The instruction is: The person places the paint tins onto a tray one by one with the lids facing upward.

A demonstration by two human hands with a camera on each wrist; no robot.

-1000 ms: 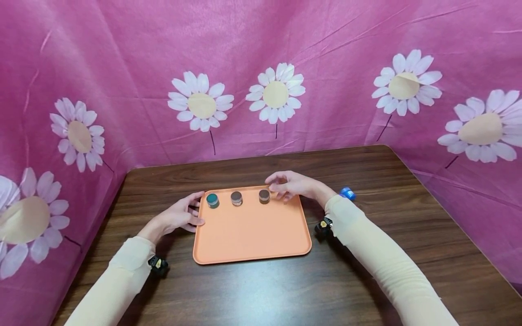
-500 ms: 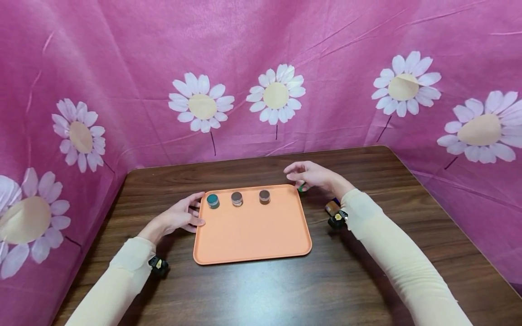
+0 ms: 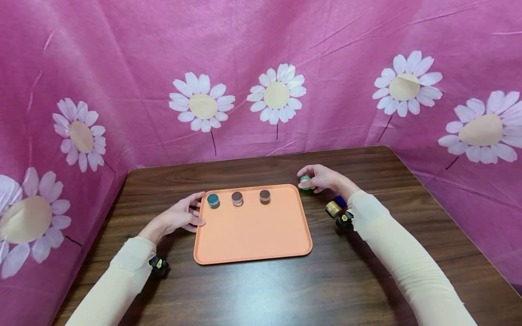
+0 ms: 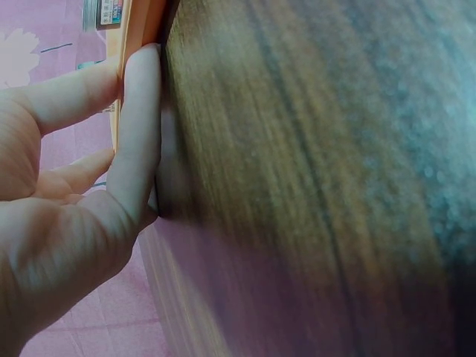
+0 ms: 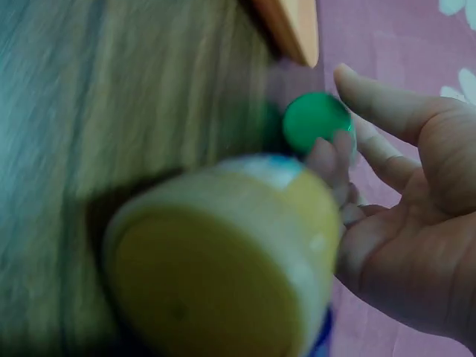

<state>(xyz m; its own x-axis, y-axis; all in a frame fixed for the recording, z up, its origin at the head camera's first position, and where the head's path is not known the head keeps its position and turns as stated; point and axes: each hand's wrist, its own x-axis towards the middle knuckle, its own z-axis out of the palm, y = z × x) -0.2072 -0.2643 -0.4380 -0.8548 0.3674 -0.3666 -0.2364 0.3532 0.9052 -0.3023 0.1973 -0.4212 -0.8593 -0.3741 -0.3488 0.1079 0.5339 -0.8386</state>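
Note:
My left hand (image 3: 178, 216) rests at the left rim of an orange tray (image 3: 253, 244), thumb and fingers spread along it; the left wrist view shows the extended thumb (image 4: 141, 126) against the rim. Along the tray's far side stand a teal-topped jar (image 3: 213, 200), a brown-topped jar (image 3: 237, 198) and a dark-brown-topped jar (image 3: 264, 196). Past the tray's far right corner, my right hand (image 3: 324, 178) reaches around a green jar (image 3: 305, 182). In the right wrist view, the thumb stands a little apart from the green jar (image 5: 316, 123), with fingertips beside it.
Near my right wrist, a yellow jar (image 3: 333, 208) lies by a dark blue jar (image 3: 340, 202); the yellow jar (image 5: 216, 260) looms large and blurred in the right wrist view. The brown wooden table (image 3: 253, 294) is backed by a pink flowered curtain (image 3: 326, 113).
My right hand has moved right from beside the dark-brown-topped jar, off the tray, to the green jar. The yellow jar has come into sight. My left hand has stayed put.

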